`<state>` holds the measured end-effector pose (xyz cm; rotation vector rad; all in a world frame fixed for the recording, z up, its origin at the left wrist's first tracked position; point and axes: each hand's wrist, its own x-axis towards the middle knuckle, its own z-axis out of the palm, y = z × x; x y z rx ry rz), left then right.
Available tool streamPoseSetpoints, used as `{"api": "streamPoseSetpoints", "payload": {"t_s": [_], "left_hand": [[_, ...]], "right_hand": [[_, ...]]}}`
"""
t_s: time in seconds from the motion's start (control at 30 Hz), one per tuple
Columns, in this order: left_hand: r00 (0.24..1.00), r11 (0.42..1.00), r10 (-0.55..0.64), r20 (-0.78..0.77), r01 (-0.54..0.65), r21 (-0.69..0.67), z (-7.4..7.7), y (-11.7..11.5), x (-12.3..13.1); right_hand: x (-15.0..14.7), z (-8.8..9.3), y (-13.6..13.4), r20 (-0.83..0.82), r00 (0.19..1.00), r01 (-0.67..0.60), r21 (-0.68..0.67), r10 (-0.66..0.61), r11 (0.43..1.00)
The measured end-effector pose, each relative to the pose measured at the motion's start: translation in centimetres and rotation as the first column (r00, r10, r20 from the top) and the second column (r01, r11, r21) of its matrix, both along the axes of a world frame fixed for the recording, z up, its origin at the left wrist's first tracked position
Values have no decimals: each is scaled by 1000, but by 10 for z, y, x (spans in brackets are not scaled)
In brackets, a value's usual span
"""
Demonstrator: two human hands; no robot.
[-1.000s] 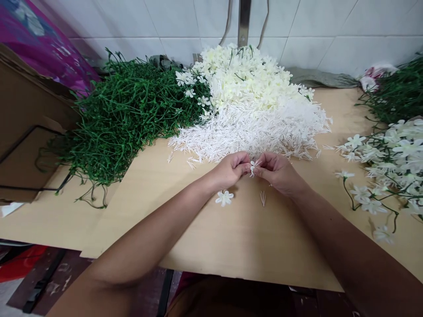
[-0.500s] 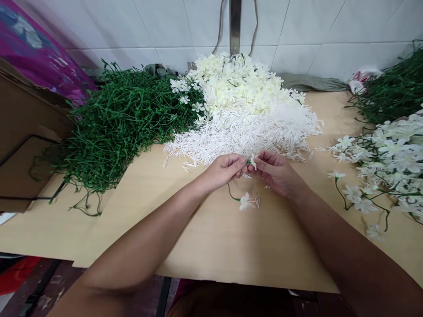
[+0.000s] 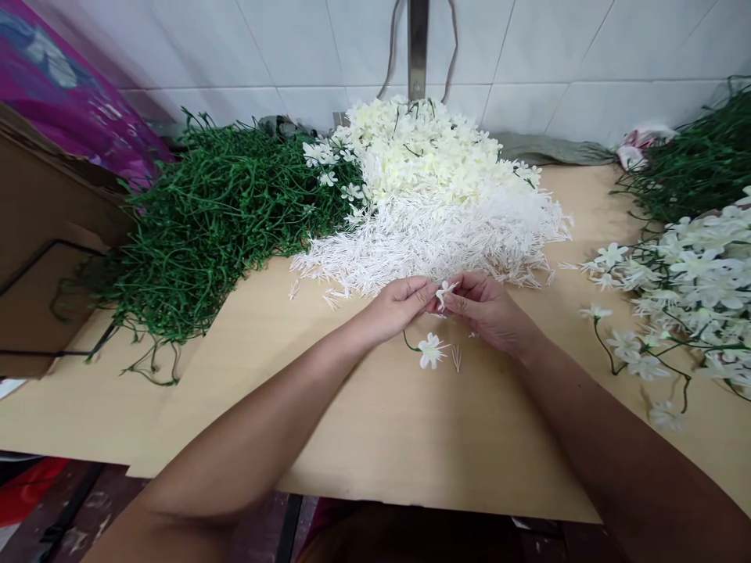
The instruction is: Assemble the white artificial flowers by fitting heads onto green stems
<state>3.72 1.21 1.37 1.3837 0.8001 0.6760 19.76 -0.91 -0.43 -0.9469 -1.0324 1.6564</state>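
Observation:
My left hand (image 3: 407,303) is closed in a pinch, thumb on top, at the base of a small white artificial flower (image 3: 444,292). From beneath it a green stem (image 3: 409,342) curves out, ending in a second white flower (image 3: 431,351) that faces up over the board. On the other side, my right hand (image 3: 486,311) pinches the first flower's petals between thumb and fingers. Both hands almost touch. Just right of the lower flower lies a small white stamen piece (image 3: 457,358). In front of my fingertips is a heap of white stamens (image 3: 404,246).
Cream flower heads (image 3: 428,152) are piled behind the stamens. Green stems (image 3: 235,195) form a heap at left, beside a cardboard box (image 3: 47,258). Assembled flowers (image 3: 698,289) and more stems (image 3: 698,160) lie at right. A tiled wall (image 3: 557,47) closes off the back.
The flower between my hands has turned and tilted, showing more of its petals. The lower flower has swung slightly, its face now turned up. Both hands stay in nearly the same place.

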Motion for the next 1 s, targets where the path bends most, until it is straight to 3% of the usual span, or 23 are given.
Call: {"api": "streamPoseSetpoints", "payload": {"t_s": [0.57,1.0], "left_hand": [[997,994,-3,75,11,-111,-1,-1,4],[997,996,-59,48,62,-57,-10,1,2]], "right_hand": [[2,3,0,8,998,-69,-4,69,998],[-1,5,-1,40,999,-30,23,29,999]]}}
